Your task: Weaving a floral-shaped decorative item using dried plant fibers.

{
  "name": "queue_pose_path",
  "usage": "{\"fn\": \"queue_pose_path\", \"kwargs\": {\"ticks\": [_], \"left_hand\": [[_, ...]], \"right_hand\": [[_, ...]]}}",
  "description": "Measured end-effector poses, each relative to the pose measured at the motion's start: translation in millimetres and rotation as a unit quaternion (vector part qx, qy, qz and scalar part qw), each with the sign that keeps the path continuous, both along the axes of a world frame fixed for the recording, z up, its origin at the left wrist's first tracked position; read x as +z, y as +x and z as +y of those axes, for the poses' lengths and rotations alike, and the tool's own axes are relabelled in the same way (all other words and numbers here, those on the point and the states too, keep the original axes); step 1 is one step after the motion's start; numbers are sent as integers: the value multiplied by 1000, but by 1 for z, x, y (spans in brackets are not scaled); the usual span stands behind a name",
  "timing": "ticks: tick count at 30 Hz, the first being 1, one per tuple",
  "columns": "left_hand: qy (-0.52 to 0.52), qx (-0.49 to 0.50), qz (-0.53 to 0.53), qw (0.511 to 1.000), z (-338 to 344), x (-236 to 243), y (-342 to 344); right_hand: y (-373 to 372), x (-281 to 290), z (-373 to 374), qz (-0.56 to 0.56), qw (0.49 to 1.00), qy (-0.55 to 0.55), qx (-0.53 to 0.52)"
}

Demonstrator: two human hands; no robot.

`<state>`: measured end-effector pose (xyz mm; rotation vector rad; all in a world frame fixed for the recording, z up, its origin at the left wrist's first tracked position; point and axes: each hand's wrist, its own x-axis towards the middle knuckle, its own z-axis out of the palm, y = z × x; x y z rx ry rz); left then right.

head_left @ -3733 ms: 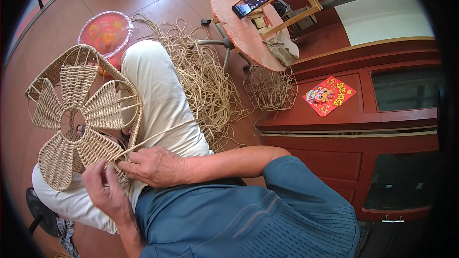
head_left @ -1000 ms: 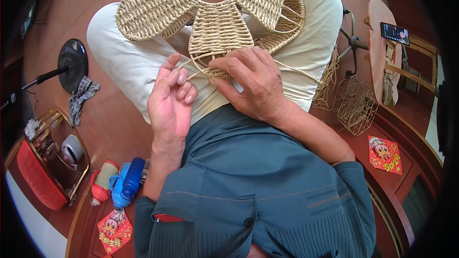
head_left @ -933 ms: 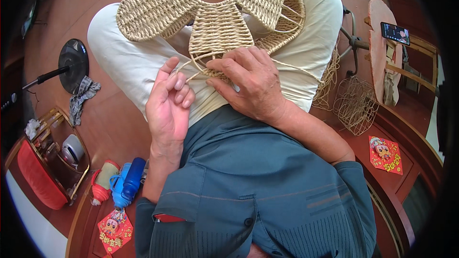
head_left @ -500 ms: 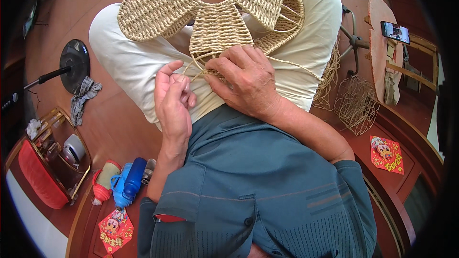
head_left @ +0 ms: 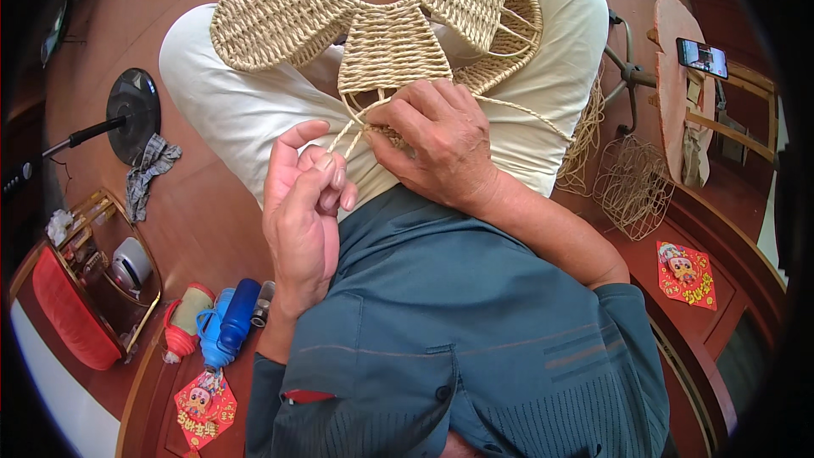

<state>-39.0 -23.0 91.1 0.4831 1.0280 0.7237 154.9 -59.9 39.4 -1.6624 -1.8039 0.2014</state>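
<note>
A flower-shaped wicker piece (head_left: 395, 47) of tan woven cord rests across my lap, its petals spreading from a round open centre. My left hand (head_left: 305, 195) pinches a strand of twisted cord (head_left: 343, 133) between thumb and fingers, left of the nearest petal's lower end. Curled over that same petal end, my right hand (head_left: 441, 136) grips the unfinished weave; its fingertips are partly hidden. Another cord (head_left: 526, 114) runs rightward from under the right hand across my trouser leg. On the right petal, bare frame wires show.
A bundle of loose cord (head_left: 585, 136) hangs beside my right knee, above a wire frame (head_left: 634, 187). A phone (head_left: 702, 57) lies on a stool at right. At left stand a round black base (head_left: 133, 116), a cloth (head_left: 151, 174) and several bottles (head_left: 239, 314).
My left hand has moved slightly left and down, drawing the pinched cord out straighter from the petal. My right hand has stayed almost in place.
</note>
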Motion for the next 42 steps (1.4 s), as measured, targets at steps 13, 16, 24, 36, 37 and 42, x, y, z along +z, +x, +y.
{"fn": "queue_pose_path", "kwargs": {"ticks": [13, 16, 24, 36, 37, 42], "left_hand": [[-12, 24, -6, 1000, 18, -22, -27], [-18, 18, -22, 999, 19, -23, -37], [-4, 53, -16, 998, 38, -35, -101], [143, 72, 394, 905, 89, -137, -436], [204, 18, 423, 883, 89, -142, -481], [237, 16, 649, 723, 122, -77, -593]], "right_hand": [[-10, -13, 9, -11, 998, 64, -2], [-12, -14, 7, -29, 995, 91, -15], [-17, -18, 16, -34, 993, 111, 1], [-15, -34, 13, -6, 991, 134, -12], [-21, -39, 14, 0, 991, 135, -11], [1, -16, 5, 34, 994, 96, -41]]}}
